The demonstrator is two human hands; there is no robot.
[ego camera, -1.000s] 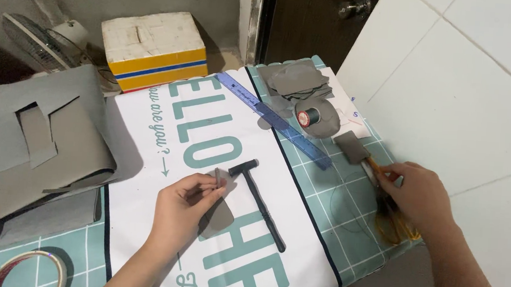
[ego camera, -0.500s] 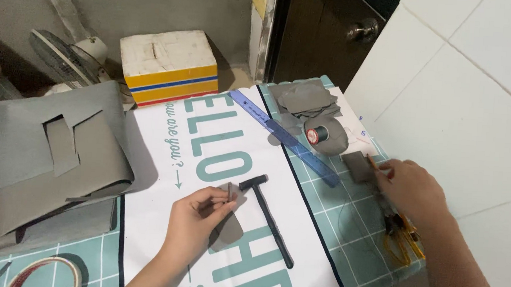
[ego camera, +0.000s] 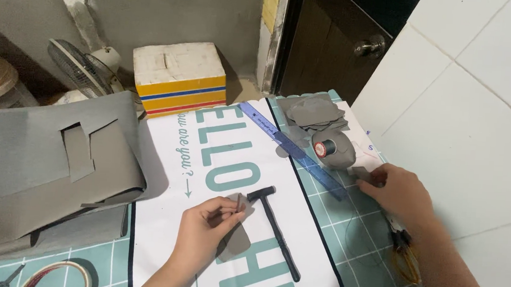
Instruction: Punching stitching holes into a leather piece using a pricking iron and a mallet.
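while the left hand point(ego camera: 207, 227) pinches a small grey leather piece point(ego camera: 234, 229) upright on the white printed sheet point(ego camera: 205, 176), fingers clenched on it as a second ago, the right hand point(ego camera: 399, 192) has slid from the yellow-handled snips point(ego camera: 404, 262) toward the far grey scrap point(ego camera: 358, 173); its fingers press there, grip unclear; the black hammer point(ego camera: 276, 232) lies just right of the piece; blue ruler point(ego camera: 294, 149) and thread spool point(ego camera: 326, 148) crowd the bench's right side; folded grey sheets point(ego camera: 32, 158) sit left.
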